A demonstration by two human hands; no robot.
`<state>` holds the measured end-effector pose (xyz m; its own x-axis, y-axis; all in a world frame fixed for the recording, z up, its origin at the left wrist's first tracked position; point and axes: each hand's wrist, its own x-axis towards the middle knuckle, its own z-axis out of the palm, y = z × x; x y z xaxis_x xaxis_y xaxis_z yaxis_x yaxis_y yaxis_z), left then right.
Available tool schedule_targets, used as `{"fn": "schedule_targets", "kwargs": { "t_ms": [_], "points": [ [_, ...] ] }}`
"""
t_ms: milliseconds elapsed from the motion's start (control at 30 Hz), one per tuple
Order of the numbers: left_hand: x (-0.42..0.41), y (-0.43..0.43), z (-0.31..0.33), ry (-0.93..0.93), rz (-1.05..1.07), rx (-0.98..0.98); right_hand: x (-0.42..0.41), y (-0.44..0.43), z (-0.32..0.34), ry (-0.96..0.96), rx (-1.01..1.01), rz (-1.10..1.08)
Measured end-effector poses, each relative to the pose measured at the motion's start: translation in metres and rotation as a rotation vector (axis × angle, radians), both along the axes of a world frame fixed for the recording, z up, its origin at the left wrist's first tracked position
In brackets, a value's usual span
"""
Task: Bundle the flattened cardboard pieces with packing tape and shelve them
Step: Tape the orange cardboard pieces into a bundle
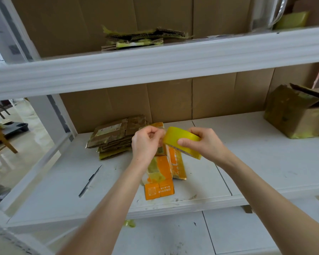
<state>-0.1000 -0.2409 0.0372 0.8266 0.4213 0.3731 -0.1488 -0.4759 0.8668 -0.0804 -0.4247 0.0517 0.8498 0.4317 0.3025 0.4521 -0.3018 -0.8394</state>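
While white shelf [256,153] bears cardboard [159,190], right hand [205,144] grips tape roll [180,139]; left hand [145,142] pinches its edge.

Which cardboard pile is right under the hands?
The orange printed pile; the brown stack lies left of it, and the taped bundle sits on the upper shelf.

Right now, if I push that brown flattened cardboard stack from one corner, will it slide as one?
Probably not: layers of the brown cardboard stack lie offset, so they may shear apart. Flat corrugated pieces, so likely light and stiff; it should slide easily on the white shelf.
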Motion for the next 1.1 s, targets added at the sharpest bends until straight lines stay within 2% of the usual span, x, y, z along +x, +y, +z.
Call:
{"fn": "schedule_targets", "kwargs": {
  "t_ms": [100,167,300,433,500,633,700,800,933,967,1100],
  "points": [
    [0.000,0.010,0.005,0.007,0.039,-0.088,0.003,-0.010,0.002,0.168,0.023,0.182],
    [-0.003,0.016,0.007,0.007,0.036,-0.125,0.003,-0.012,0.003,0.187,0.012,0.226],
    [-0.013,0.028,0.005,-0.006,0.004,-0.222,0.006,-0.007,0.010,0.090,0.010,0.183],
    [-0.024,0.050,0.004,-0.055,0.080,-0.380,0.015,-0.006,0.012,0.009,-0.171,0.052],
    [-0.029,0.058,0.001,-0.040,0.098,-0.377,0.017,-0.011,0.008,0.079,-0.201,0.078],
    [-0.039,0.067,-0.008,0.006,0.147,-0.386,0.012,-0.022,-0.005,0.299,-0.110,0.344],
    [-0.044,0.070,-0.013,0.018,0.165,-0.371,0.012,-0.024,-0.009,0.324,-0.076,0.368],
    [-0.051,0.073,-0.019,0.025,0.197,-0.322,0.013,-0.019,-0.004,0.259,-0.141,0.287],
    [-0.059,0.083,-0.024,-0.006,0.280,-0.348,0.023,-0.010,-0.005,-0.088,-0.515,0.024],
    [-0.060,0.084,-0.026,-0.009,0.276,-0.333,0.024,-0.009,-0.007,-0.118,-0.563,-0.019],
    [-0.063,0.080,-0.040,0.001,0.287,-0.332,0.020,0.000,-0.011,-0.154,-0.590,-0.122]
  ]
}}
